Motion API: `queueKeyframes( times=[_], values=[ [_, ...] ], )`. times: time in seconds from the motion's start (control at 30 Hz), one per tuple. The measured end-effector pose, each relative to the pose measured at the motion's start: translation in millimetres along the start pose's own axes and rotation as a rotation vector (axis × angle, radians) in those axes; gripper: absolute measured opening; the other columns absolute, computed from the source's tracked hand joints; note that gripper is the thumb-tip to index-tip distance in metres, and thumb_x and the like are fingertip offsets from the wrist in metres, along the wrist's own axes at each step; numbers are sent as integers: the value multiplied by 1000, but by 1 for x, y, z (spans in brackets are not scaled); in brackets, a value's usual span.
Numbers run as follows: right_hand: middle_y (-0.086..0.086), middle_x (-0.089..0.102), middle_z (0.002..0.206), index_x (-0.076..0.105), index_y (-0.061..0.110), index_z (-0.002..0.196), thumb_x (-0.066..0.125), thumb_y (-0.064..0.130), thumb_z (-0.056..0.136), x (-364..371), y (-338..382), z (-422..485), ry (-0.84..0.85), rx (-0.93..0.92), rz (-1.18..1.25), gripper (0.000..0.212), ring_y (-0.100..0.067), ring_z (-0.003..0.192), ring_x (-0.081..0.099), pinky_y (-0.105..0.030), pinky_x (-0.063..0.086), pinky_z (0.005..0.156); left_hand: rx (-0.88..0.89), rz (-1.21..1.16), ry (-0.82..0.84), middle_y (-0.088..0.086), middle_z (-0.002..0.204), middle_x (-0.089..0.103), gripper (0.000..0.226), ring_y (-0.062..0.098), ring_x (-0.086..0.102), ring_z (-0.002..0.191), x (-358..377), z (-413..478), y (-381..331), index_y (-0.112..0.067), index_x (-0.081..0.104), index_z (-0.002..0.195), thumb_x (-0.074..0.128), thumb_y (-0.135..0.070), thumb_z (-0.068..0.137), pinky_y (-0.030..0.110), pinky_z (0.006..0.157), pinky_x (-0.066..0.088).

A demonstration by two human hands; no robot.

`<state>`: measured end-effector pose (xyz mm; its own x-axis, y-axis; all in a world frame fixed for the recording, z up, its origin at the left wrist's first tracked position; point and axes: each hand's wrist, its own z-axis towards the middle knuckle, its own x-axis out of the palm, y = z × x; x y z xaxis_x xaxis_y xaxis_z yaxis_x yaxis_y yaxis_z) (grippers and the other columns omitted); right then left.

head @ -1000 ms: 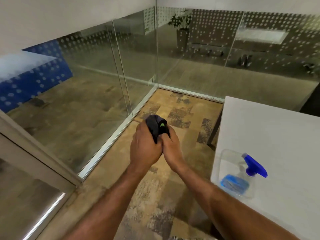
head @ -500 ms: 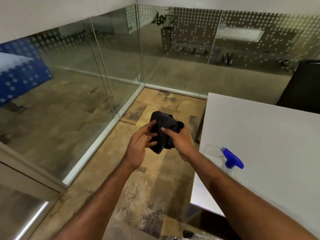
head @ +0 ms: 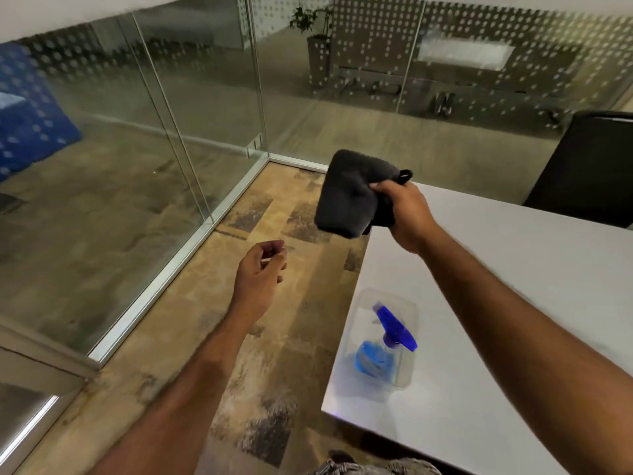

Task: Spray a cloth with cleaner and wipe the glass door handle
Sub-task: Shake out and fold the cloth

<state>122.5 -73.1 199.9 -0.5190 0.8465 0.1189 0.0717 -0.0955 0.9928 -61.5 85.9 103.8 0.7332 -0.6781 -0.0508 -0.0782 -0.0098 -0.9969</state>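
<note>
My right hand holds a folded dark grey cloth in the air, above the near left corner region of the white table. My left hand hangs lower and to the left over the floor, empty, fingers loosely curled and apart. A clear spray bottle with a blue trigger head and blue liquid stands on the table near its left edge, below the cloth. No door handle is clearly visible among the glass panels.
Glass partition walls with aluminium floor rails run along the left and back. A black chair stands behind the table at the right. A potted plant shows beyond the glass. Patterned carpet covers the floor between glass and table.
Both hands were folding the cloth together. Now my left hand has let go and dropped down-left, while my right hand has carried the cloth up and right toward the table.
</note>
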Motion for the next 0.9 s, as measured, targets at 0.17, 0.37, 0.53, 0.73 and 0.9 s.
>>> queueKeyframes(
  times=[0.17, 0.37, 0.53, 0.73, 0.9],
  values=[
    [-10, 72, 90, 66, 7, 103, 57, 7, 90, -65, -37, 20, -170, 68, 38, 16, -26, 91, 71, -36, 59, 77, -81, 53, 93, -5, 92, 65, 20, 10, 61, 77, 36, -5, 26, -32, 65, 95, 63, -12, 99, 19, 57, 50],
    [-15, 70, 96, 65, 3, 109, 54, 6, 92, -109, -121, 4, -187, 216, -27, 20, -31, 93, 68, -34, 58, 71, -139, 155, 132, -6, 95, 64, 16, 14, 62, 87, 64, -12, 52, -32, 64, 96, 65, -16, 98, 28, 74, 50],
    [-30, 65, 112, 57, -8, 121, 53, 5, 95, -123, -161, -15, -146, 285, -78, 29, -39, 101, 65, -40, 54, 75, -202, 234, 161, -2, 97, 63, 11, 15, 61, 89, 75, -18, 74, -18, 66, 108, 65, -16, 98, 29, 79, 49],
    [-33, 64, 105, 57, -12, 116, 51, 2, 96, -134, -189, -38, -104, 349, -142, 26, -45, 100, 62, -47, 51, 82, -373, 333, 284, 7, 111, 65, 28, 21, 61, 106, 89, -31, 108, -5, 62, 123, 65, -16, 98, 27, 85, 46],
    [-34, 66, 108, 61, -9, 114, 53, 5, 97, -130, -208, -51, -63, 385, -213, 23, -50, 105, 63, -60, 52, 94, -560, 394, 414, 10, 145, 51, 47, 27, 50, 132, 102, -42, 134, -14, 42, 147, 55, -19, 103, 43, 112, 40]
  ],
)
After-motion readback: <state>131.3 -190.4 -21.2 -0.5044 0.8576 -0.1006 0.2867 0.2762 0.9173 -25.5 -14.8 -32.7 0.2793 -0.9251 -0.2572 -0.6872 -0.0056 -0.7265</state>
